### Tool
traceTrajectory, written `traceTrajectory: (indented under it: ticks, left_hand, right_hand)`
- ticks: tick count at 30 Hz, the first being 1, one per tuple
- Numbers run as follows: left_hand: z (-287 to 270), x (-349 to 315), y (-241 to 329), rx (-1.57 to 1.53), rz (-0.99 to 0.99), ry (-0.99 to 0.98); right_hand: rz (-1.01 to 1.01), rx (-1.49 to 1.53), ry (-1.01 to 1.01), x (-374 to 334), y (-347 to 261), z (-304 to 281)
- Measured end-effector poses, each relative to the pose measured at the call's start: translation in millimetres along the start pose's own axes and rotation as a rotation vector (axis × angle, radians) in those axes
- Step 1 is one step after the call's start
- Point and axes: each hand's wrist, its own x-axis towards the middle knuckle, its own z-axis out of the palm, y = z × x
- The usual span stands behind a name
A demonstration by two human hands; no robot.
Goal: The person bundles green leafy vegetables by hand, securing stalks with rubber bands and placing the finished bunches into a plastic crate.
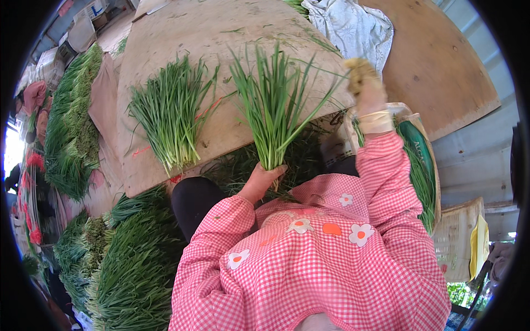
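My left hand (264,181) is closed around the pale lower stems of a bunch of garlic chives (270,110), held upright above my lap with its leaves fanned out over the board's near edge. My right hand (365,85) is raised at the right edge of the board, near a white cloth. It is smeared by motion, with a yellowish-brown covering on the fingers and a pale band at the wrist. A thin leaf from the bunch reaches toward it. Left of my held bunch, another bunch of chives (176,110) lies on the wooden board (187,33), with a red tie (208,107) beside it.
Heaps of chives (135,265) stand at the lower left, with another long pile (72,121) farther up. On the right, a pale crate (436,182) holds chives and a green bag (415,143). The white cloth (353,27) lies by a brown panel (436,60). Red strings (34,182) hang far left.
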Motion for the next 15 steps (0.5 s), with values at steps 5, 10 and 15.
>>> traceTrajectory:
  ticks: [5,10,15]
  left_hand:
    - [-10,-8,30,-0.151,0.054,0.051]
    - [-18,-7,60,-0.242,0.315,0.109]
    - [-23,4,55,-0.067,0.38,0.222]
  right_hand:
    - [-0.137,-0.105,0.05,-1,-66,-32]
    - [-0.996,-2.31,0.157,-30,18,-52]
    - [-0.507,-1.743,-1.148,-117,207,-6]
